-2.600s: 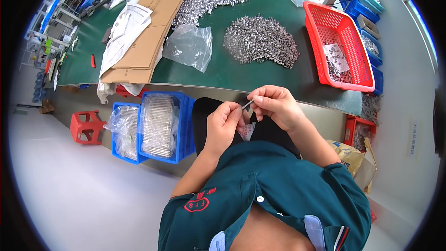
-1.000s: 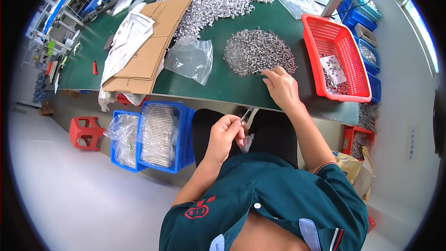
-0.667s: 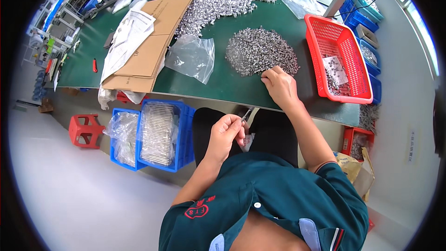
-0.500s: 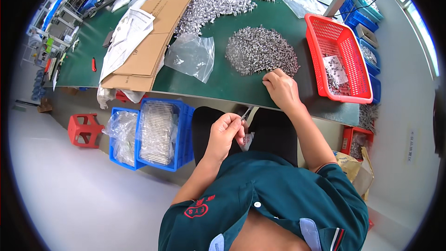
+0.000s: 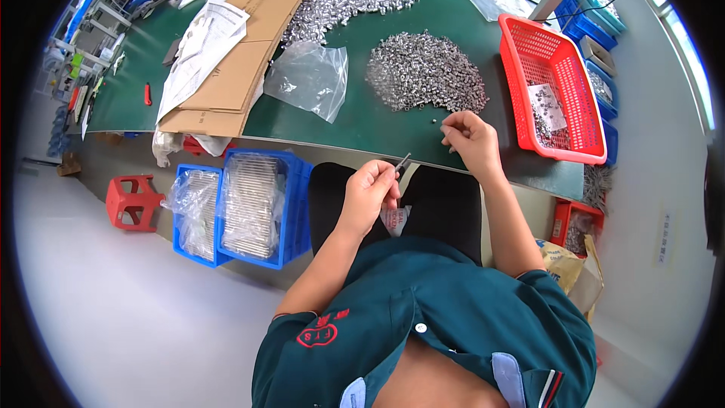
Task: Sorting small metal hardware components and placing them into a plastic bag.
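My left hand (image 5: 370, 190) is closed around a thin dark metal rod (image 5: 404, 162), held over my lap just off the table's front edge. The rod's tip points up and away from me. My right hand (image 5: 472, 143) hovers over the front of the table, its fingertips pinched together; what sits between them is too small to make out. Just beyond those fingertips, a heap of small silvery metal rings or nuts (image 5: 427, 72) covers part of the green table (image 5: 355, 130). One small metal piece (image 5: 434, 121) lies apart on the heap's near side.
A red plastic basket (image 5: 521, 132) with small dark parts and a paper slip stands right of the heap. Behind lies a larger pile of shiny metal pieces (image 5: 355, 4). Cardboard (image 5: 226, 94) and a clear bag (image 5: 308, 79) lie left. Blue crates (image 5: 298, 211) stand below.
My right hand has drawn back from the heap's near edge toward me, its fingers pinched. A single metal piece now shows apart from the heap. The left hand's rod shows more clearly.
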A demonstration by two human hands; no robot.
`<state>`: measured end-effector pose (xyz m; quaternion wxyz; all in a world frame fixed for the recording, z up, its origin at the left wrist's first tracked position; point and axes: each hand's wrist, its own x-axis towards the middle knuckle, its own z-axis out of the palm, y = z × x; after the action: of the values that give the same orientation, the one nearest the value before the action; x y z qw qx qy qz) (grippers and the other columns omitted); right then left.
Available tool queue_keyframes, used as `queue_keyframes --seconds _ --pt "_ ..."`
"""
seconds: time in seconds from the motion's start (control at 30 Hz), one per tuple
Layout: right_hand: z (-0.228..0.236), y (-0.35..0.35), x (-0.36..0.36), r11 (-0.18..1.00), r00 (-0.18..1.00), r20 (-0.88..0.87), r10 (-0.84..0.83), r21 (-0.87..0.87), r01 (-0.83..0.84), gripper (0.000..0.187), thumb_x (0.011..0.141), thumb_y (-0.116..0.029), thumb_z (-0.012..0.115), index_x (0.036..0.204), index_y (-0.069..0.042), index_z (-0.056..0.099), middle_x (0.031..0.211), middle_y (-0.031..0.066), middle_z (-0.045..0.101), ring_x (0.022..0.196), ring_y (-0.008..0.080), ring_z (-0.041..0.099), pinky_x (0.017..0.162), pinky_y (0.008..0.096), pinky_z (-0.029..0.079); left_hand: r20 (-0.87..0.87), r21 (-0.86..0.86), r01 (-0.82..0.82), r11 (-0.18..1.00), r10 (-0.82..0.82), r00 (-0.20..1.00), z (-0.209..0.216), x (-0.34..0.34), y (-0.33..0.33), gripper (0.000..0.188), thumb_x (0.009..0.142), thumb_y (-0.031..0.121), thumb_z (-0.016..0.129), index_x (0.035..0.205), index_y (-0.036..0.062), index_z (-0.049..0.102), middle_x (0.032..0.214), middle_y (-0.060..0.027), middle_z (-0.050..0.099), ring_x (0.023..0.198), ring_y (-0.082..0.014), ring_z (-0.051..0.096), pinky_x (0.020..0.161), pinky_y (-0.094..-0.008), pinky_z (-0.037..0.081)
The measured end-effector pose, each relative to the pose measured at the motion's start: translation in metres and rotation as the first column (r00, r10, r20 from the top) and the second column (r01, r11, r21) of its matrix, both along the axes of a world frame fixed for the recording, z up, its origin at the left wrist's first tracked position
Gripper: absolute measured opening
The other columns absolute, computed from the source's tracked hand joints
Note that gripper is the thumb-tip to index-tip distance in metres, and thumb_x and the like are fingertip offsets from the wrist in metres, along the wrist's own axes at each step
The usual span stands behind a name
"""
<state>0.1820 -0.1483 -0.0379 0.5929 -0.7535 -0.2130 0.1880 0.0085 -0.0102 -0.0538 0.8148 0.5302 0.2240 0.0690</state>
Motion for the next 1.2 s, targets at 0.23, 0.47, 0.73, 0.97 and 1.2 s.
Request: queue_keyframes --seconds 0.23,0.47,0.73,0.97,1.2 --pt "0.004 -0.002 -0.028 0.932 0.899 -0.334 0.283 0.317 -0.176 0.012 0.089 -0.005 0.059 0.098 0.003 0.061 0.082 0.0055 0.062 0.068 0.0096 0.058 0.060 0.0232 0.049 0.032 0.057 0.016 0.998 -0.018 0.999 0.004 0.002 -0.005 0.013 0.095 0.014 0.050 0.091 0.0022 0.055 0.067 -0.0021 0.056 0.054 -0.0069 0.051 0.052 -0.0196 0.044" --pt "0.007 0.001 -0.036 0.930 0.864 -0.372 0.339 0.274 -0.246 0.011 0.088 -0.007 0.061 0.095 0.002 0.061 0.078 0.0030 0.061 0.066 0.0082 0.058 0.059 0.0217 0.049 0.021 0.104 0.012 0.995 -0.014 1.000 0.008 -0.002 -0.007 0.013 0.094 0.012 0.052 0.090 0.0010 0.056 0.068 -0.0027 0.057 0.055 -0.0072 0.052 0.052 -0.0202 0.044" --pt "0.019 -0.002 -0.048 0.946 0.938 -0.164 0.304 0.167 -0.277 0.008 0.086 -0.001 0.061 0.094 0.002 0.060 0.076 0.0021 0.060 0.066 0.0074 0.058 0.060 0.0213 0.049 0.024 0.162 0.018 0.987 -0.022 0.999 0.012 -0.006 -0.008 0.012 0.094 0.011 0.051 0.090 0.0004 0.056 0.066 -0.0032 0.058 0.054 -0.0075 0.052 0.051 -0.0204 0.043" --pt "0.039 -0.004 -0.050 0.941 0.939 -0.061 0.340 0.031 -0.338 0.007 0.086 -0.001 0.061 0.092 0.002 0.060 0.073 0.0014 0.059 0.063 0.0066 0.057 0.057 0.0211 0.049 0.055 0.196 0.005 0.981 -0.016 0.998 0.019 -0.009 -0.013 0.012 0.094 0.010 0.051 0.090 -0.0002 0.057 0.065 -0.0028 0.057 0.053 -0.0065 0.051 0.050 -0.0199 0.042" --pt "0.037 0.000 -0.056 0.950 0.942 -0.136 0.307 0.092 -0.297 0.006 0.085 -0.001 0.061 0.090 0.002 0.059 0.073 0.0016 0.059 0.062 0.0061 0.056 0.056 0.0213 0.049 0.070 0.251 -0.065 0.966 0.049 0.996 0.022 -0.010 -0.018 0.011 0.094 0.008 0.051 0.089 -0.0003 0.057 0.063 -0.0018 0.056 0.053 -0.0057 0.051 0.049 -0.0199 0.042"
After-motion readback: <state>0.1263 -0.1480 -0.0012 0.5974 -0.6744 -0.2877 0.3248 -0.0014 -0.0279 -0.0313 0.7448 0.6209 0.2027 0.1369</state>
